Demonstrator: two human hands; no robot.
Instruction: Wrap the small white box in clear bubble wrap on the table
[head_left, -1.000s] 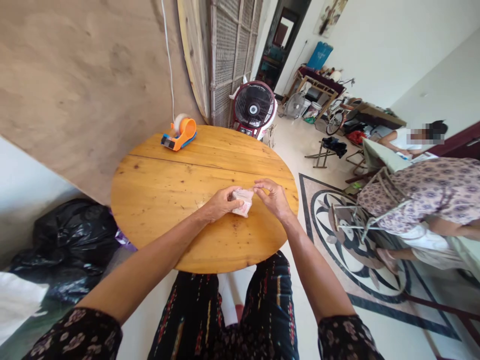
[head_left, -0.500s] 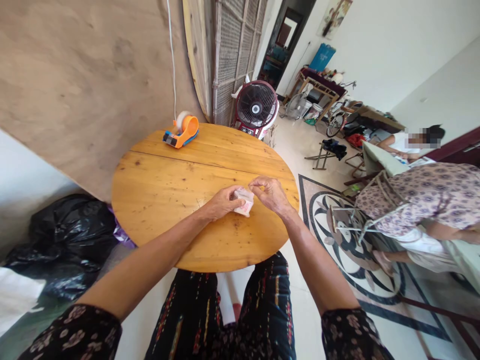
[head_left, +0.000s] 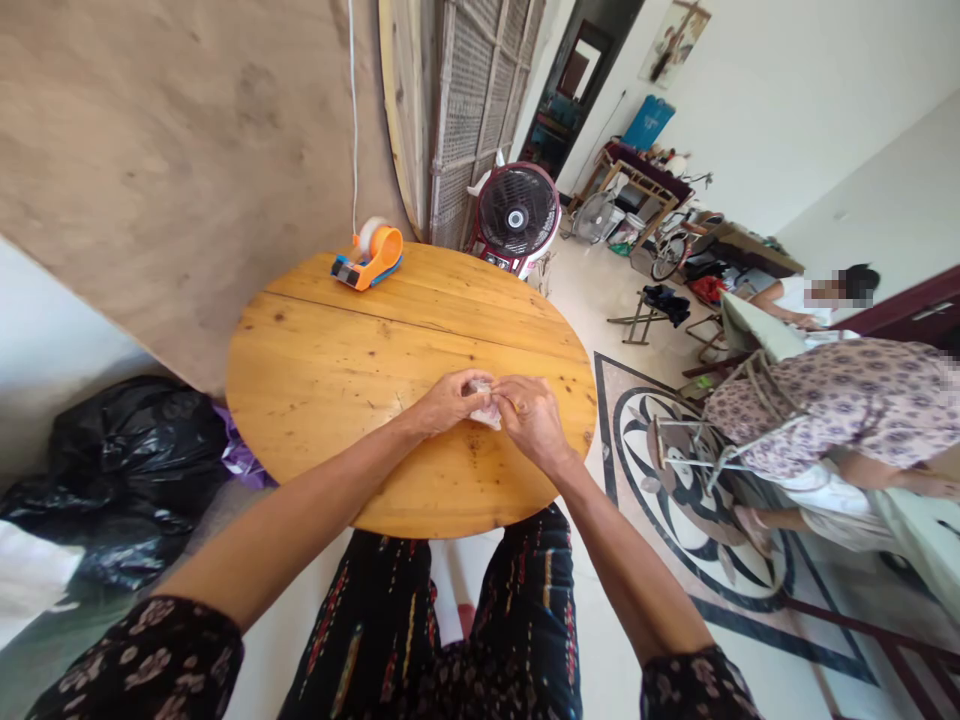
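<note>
A small white-and-pink packet [head_left: 489,413] is held just above the round wooden table [head_left: 337,400], near its right front side. My left hand [head_left: 450,402] is closed around the packet's left side, thumb in front. My right hand [head_left: 531,412] is closed too, its fingertips pinched against the packet's upper right edge and hiding part of it. Whether a separate small piece is between those fingertips cannot be made out.
An orange and blue tape dispenser [head_left: 369,258] stands at the table's far left edge. Behind the table is a dark red fan [head_left: 517,212]. Black plastic bags [head_left: 135,450] lie at the left. Two people sit at the right, one in a patterned shirt [head_left: 847,400].
My right hand has moved left and down from just beside the packet onto it. The packet is more covered now, and my left hand keeps its hold.
</note>
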